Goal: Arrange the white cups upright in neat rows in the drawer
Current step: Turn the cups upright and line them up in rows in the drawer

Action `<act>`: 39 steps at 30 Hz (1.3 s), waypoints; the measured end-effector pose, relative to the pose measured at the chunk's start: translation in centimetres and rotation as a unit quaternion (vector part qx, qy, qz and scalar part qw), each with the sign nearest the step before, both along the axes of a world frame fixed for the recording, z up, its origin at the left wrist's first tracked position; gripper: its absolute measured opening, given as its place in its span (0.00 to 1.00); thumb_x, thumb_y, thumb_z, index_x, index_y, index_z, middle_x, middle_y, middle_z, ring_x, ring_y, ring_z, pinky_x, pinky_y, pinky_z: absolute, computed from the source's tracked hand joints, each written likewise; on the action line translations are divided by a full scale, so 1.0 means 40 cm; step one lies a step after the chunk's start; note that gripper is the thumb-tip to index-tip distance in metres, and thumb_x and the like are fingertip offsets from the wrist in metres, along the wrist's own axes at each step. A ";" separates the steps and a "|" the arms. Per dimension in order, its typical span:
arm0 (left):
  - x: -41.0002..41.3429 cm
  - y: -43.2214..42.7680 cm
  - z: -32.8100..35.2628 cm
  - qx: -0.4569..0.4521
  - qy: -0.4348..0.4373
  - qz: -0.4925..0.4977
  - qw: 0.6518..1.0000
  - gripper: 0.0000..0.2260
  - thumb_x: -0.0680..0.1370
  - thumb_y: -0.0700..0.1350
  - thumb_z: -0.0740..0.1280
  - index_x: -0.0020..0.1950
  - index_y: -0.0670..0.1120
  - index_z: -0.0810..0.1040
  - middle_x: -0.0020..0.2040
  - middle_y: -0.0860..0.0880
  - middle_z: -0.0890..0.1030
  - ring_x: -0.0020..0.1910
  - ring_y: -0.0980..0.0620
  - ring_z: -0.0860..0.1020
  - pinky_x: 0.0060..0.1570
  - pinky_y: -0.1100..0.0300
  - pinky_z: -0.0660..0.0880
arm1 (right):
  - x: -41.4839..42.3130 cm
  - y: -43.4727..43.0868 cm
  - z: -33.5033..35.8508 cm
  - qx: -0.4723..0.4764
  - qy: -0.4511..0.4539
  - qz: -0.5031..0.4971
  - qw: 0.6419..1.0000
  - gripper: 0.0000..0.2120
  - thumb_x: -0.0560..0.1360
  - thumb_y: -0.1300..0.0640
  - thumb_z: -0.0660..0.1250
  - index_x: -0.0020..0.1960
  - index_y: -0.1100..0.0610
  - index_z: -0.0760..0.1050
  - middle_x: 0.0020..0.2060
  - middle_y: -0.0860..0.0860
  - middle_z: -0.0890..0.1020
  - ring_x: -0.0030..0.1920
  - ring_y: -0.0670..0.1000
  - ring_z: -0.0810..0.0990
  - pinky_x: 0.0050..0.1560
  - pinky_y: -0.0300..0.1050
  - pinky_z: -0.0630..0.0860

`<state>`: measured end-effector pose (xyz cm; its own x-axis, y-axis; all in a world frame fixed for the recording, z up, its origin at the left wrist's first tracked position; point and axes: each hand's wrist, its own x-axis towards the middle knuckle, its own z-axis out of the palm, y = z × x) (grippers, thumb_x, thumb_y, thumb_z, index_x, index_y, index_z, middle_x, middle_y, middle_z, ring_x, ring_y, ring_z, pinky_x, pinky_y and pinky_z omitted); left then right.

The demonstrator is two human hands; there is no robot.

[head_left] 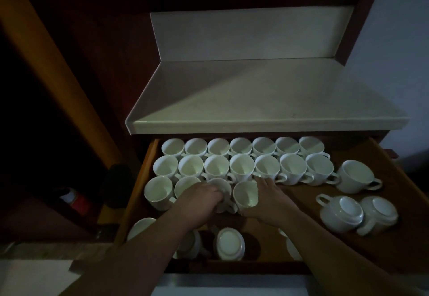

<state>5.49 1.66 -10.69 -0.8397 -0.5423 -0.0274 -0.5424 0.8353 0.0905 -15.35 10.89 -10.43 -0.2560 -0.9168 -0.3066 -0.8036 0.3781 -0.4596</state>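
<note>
Left hand (202, 194) round cup (221, 187); drawer (308, 193) half-bare

Left hand (201, 197) gripping cup (224, 186), right hand (270, 199) flat alongside

The wooden drawer (308, 203) is open. Beyond the left hand (202, 197) and right hand (269, 193), the far row (241, 146) and second row (241, 167) each hold seven upright white cups, packed close, handles to the right. Two upright cups (159, 192) stand left of the left hand, whose fingers curl over a third cup (222, 187). A fourth cup (246, 197) stands upright between the hands. Right of the right hand are a lone upright cup (355, 176) and two inverted cups (341, 214). Another inverted cup (229, 243) lies between the forearms.
</note>
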 end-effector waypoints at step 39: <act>0.085 -0.051 -0.022 0.080 -0.028 0.165 0.983 0.28 0.83 0.52 0.68 0.82 0.57 0.62 0.71 0.48 0.78 0.61 0.46 0.80 0.49 0.54 0.77 | -0.025 -0.006 0.000 -0.063 -0.094 -0.038 0.993 0.33 0.69 0.49 0.82 0.67 0.57 0.72 0.58 0.51 0.81 0.53 0.50 0.78 0.52 0.45 0.73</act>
